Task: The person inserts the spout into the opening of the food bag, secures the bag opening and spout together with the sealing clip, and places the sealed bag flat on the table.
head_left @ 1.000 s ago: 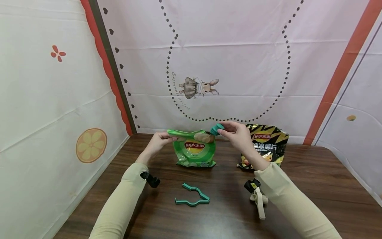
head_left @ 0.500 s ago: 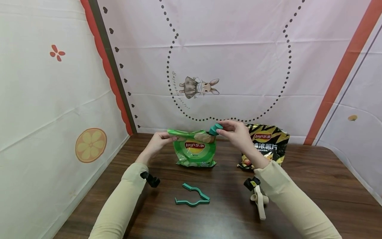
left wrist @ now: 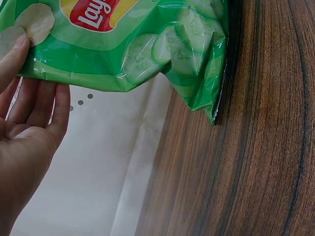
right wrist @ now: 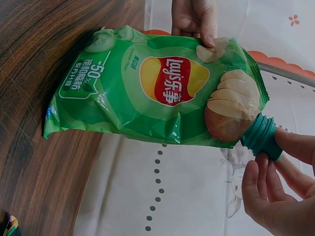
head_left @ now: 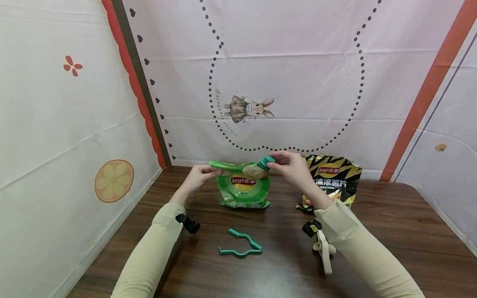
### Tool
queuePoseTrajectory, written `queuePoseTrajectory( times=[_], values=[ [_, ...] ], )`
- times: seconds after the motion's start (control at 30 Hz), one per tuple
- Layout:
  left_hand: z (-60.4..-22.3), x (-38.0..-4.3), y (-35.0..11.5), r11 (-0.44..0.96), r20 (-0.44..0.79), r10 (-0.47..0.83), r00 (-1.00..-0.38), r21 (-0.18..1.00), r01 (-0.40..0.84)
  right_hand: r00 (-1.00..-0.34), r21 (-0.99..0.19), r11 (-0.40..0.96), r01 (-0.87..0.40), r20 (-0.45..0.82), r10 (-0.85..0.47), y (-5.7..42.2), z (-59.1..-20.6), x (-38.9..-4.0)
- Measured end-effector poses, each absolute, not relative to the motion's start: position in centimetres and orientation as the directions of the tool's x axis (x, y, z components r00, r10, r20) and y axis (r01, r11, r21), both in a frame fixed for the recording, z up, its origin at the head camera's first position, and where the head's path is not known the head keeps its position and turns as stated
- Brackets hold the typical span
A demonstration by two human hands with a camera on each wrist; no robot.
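My left hand [head_left: 197, 176] pinches the upper left edge of a green Lay's chip bag [head_left: 244, 194], thumb on the front and fingers behind, as the left wrist view shows. The bag stands upright on the table. Between thumb and fingers, my right hand [head_left: 294, 169] holds a teal threaded spout piece [right wrist: 261, 135]. Its ridged end meets the bag's upper right corner, just beside the printed potato. In front of the bag, a teal hinged bag clip [head_left: 240, 254] lies spread in a V on the table.
Behind my right forearm stands a black and yellow Lay's bag [head_left: 331, 178]. A beige clip-like piece with a round part [head_left: 325, 252] lies beside my right sleeve. The wooden table [head_left: 387, 231] meets a printed cloth backdrop [head_left: 298, 95] at the back and left.
My right hand has moved slightly left and a little down, bringing the teal spout piece closer over the bag's corner. My left hand and the bag have stayed in place.
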State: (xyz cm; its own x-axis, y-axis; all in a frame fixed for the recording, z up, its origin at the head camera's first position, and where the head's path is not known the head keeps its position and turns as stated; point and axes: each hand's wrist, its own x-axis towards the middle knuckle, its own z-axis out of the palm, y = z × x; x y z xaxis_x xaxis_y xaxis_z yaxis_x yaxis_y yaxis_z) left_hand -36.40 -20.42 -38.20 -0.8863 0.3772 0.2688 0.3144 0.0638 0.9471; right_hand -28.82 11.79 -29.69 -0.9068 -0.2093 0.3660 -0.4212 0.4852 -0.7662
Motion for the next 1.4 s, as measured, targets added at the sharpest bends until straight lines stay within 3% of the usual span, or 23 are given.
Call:
queuePoseTrajectory(
  times=[0.4, 0.83, 1.23, 1.4],
  values=[
    [-36.6, -34.7, -20.2, 0.081, 0.245, 0.381, -0.891, 0.952, 0.296, -0.899, -0.739, 0.514, -0.436, 0.376, -0.224, 11.8, -30.2, -29.3],
    [-36.6, -34.8, -20.1, 0.096, 0.238, 0.37, -0.898, 0.951, 0.292, -0.869, -0.611, 0.629, -0.481, 0.428, -0.248, 11.8, -30.1, -29.1],
    [-36.3, -34.5, -20.1, 0.091, 0.234, 0.378, -0.896, 0.953, 0.288, -0.885, -0.654, 0.601, -0.459, 0.395, -0.245, 11.2, -30.3, -29.4],
    [-36.1, -34.9, -20.3, 0.136, 0.272, 0.396, -0.877, 0.927, 0.349, -0.896, -0.685, 0.58, -0.441, 0.374, -0.239, 11.2, -30.4, -29.4]
  ],
)
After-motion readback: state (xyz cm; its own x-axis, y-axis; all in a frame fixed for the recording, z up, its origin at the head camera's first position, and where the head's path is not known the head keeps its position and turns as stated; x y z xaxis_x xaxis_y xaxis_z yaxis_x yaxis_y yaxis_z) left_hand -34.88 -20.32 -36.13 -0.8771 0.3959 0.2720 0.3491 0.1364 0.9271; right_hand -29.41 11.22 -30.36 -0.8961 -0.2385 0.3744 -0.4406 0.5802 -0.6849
